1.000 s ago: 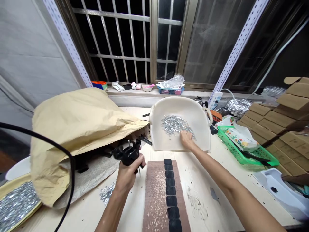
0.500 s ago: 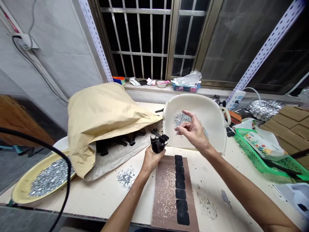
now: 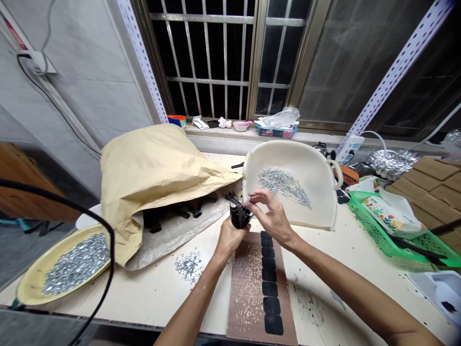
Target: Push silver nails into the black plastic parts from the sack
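My left hand (image 3: 227, 236) grips a black plastic part (image 3: 239, 214) upright above the near end of a brown board (image 3: 248, 288). My right hand (image 3: 269, 217) meets the part from the right, fingertips pinched at its top edge; whatever they pinch is too small to make out. Just behind the hands a white plastic tray (image 3: 317, 211) leans, holding a pile of silver screws (image 3: 284, 183). A row of black pads (image 3: 269, 282) runs down the board.
A tan paper sack (image 3: 154, 168) lies at the left over more black parts (image 3: 173, 213). Loose washers (image 3: 188, 265) sit near the board. A yellow dish of washers (image 3: 68, 265) is at the front left. A green basket (image 3: 403, 230) and cardboard boxes (image 3: 441, 180) stand at the right.
My right hand left the screw pile, lifted with pinched fingers, then came down left onto the black part. My left hand raised the part slightly. The view swung to the left.
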A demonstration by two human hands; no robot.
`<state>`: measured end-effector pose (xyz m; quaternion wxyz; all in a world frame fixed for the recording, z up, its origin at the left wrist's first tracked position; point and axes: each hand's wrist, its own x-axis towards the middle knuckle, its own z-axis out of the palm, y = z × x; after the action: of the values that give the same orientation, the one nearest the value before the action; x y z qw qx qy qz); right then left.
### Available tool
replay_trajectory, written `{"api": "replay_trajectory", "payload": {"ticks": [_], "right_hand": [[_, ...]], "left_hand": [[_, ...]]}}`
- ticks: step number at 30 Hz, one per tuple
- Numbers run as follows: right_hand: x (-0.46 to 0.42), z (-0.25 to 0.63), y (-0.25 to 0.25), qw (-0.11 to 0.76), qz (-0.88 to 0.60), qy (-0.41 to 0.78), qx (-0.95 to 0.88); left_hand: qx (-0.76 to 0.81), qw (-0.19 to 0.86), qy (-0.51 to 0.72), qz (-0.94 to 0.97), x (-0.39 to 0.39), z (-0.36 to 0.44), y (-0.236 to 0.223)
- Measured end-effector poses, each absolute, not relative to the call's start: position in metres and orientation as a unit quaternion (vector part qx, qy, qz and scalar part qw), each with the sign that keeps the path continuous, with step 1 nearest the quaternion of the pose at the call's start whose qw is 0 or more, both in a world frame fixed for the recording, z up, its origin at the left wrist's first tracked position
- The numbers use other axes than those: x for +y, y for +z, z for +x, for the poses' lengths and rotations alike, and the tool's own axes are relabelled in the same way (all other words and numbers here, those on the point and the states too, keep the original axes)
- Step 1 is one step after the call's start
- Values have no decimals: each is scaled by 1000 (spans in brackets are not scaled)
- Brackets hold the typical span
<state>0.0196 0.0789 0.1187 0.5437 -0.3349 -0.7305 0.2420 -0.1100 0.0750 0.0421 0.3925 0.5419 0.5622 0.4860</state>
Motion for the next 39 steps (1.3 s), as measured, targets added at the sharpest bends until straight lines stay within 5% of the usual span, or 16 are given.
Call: {"api": "replay_trajectory", "payload": {"ticks": [6, 12, 22, 26, 29, 32, 37, 39], "right_hand": [[126, 60, 105, 520, -448, 127, -716], [192, 115, 45, 278, -669, 43, -688], [230, 111, 16, 124, -559, 22, -819], [236, 116, 22, 104, -514, 28, -851], [232, 121, 32, 135, -511, 24, -848], [219, 117, 50, 209, -534, 6, -819], [161, 78, 99, 568, -461, 141, -667], [133, 58, 117, 625, -388, 225, -639]], "left_hand": [[569, 377, 516, 517, 70, -121, 52], [599, 304, 522, 525, 63, -134, 69], [575, 331, 532, 526, 63, -123, 59], [543, 445, 520, 486, 59, -127, 70], [519, 516, 504, 459, 63, -131, 66], [579, 396, 519, 489, 71, -135, 52], [578, 281, 519, 563, 76, -132, 40], [575, 269, 512, 579, 75, -128, 41]]}}
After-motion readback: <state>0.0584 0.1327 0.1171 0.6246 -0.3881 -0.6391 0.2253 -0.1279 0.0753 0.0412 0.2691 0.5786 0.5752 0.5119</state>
